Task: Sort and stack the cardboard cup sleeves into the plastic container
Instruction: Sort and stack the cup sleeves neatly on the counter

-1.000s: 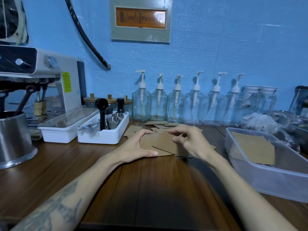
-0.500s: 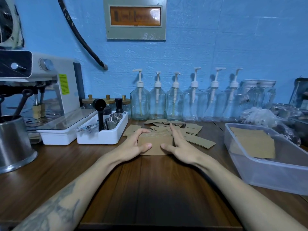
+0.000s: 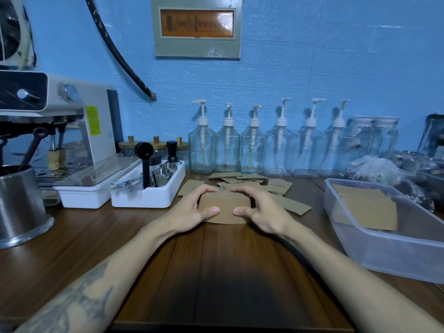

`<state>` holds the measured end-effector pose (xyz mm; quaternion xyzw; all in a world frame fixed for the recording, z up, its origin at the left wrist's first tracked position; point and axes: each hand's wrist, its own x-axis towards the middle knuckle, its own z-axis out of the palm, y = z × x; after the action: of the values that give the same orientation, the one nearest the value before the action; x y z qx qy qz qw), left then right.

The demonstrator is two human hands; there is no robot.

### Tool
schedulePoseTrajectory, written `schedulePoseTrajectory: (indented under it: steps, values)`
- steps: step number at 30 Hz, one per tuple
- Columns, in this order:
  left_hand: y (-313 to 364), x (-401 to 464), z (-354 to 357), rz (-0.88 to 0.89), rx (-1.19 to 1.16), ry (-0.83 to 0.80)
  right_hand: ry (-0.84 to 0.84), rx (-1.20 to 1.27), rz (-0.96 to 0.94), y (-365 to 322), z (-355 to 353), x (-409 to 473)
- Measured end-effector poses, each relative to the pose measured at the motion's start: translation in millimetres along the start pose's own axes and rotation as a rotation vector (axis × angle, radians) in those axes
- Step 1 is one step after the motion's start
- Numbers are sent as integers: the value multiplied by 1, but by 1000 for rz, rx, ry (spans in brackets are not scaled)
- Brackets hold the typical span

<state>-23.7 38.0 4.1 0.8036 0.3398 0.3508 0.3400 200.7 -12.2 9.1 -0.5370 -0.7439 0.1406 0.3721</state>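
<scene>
Cardboard sleeves (image 3: pixel 225 212) sat in a small stack on the wooden worktop (image 3: pixel 216 272), gripped from both ends: left hand (image 3: pixel 192 210) and right hand (image 3: pixel 260 212) curled around it, thumbs on the near face. Loose sleeves (image 3: pixel 276 186) lay behind; more rested inside the plastic container (image 3: pixel 389 251) at right.

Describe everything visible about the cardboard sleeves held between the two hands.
The held sleeve stack is brown corrugated cardboard, flattened, with a curved lower edge and rows of small dots or print near the top. It rests on the wooden table, in front of the loose sleeves. The left hand grips its left end and the right hand its right end, fingers curled over the far edge, thumbs on the near face. How many sleeves it holds cannot be told.
</scene>
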Motion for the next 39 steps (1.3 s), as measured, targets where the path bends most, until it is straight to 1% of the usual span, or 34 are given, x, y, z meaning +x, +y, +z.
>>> schedulePoseTrajectory:
  steps: [4,7,11,13,15,20,24,30,35,37,39]
  values:
    - [3,-1,2,18,34,21,8,28,4,1,-1,0]
    - [6,-3,2,7,22,8,-3,-26,7,3,-9,-3]
    - [1,-3,-7,-20,119,24,72,-165,134,18,-23,-10]
    - [-1,-4,-13,-31,141,38,89,-305,205,29,-28,-11]
    - [-3,-3,-15,-34,151,44,60,-435,267,35,-27,-11]
    - [-4,-3,-14,-50,161,44,-9,-529,396,31,-17,-5]
    - [-5,-3,-13,-58,163,17,32,-459,455,27,-17,-1]
    - [-3,-5,-12,-112,66,-24,96,-313,545,21,-27,0]
    - [-4,-4,-10,-119,44,-30,136,-133,557,19,-37,1]
    - [-5,-4,-9,-116,38,-37,193,-135,530,18,-41,0]
    - [-6,-4,-8,-116,25,-40,280,-171,440,16,-43,-1]
